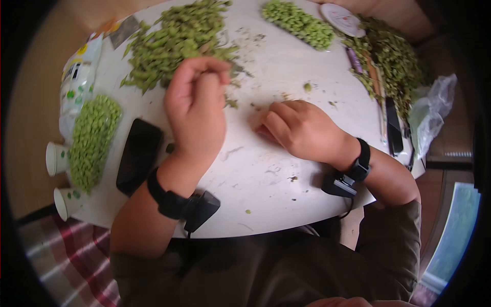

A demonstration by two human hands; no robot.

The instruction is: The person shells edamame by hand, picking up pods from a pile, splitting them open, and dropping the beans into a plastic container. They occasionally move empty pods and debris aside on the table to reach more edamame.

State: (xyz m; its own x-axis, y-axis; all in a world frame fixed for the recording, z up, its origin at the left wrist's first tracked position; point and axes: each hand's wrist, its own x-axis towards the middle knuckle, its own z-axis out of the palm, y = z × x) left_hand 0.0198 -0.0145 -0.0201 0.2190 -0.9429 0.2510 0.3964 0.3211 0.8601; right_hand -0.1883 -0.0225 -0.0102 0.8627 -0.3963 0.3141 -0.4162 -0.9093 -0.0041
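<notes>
My left hand (197, 110) is over the near edge of a heap of green bean pods (179, 36), its fingers curled inward. Whether a pod is between those fingers is hidden from me. To the right, my right hand (307, 130) is low over the white table (245, 189) with its fingers bent and closed. Its fingertips are turned away and slightly blurred, so anything in them cannot be made out. A single green bean or pod piece (307, 87) lies just beyond the right hand. Each wrist wears a black strap with a small box.
Shelled green beans fill a pack at left (94, 143) and another pack at the back (297, 24). A black phone (139, 156) lies beside my left forearm. Paper cups (57, 158) stand at the left edge. Stripped leaves (394, 56) and a plastic bag (432, 115) are at right.
</notes>
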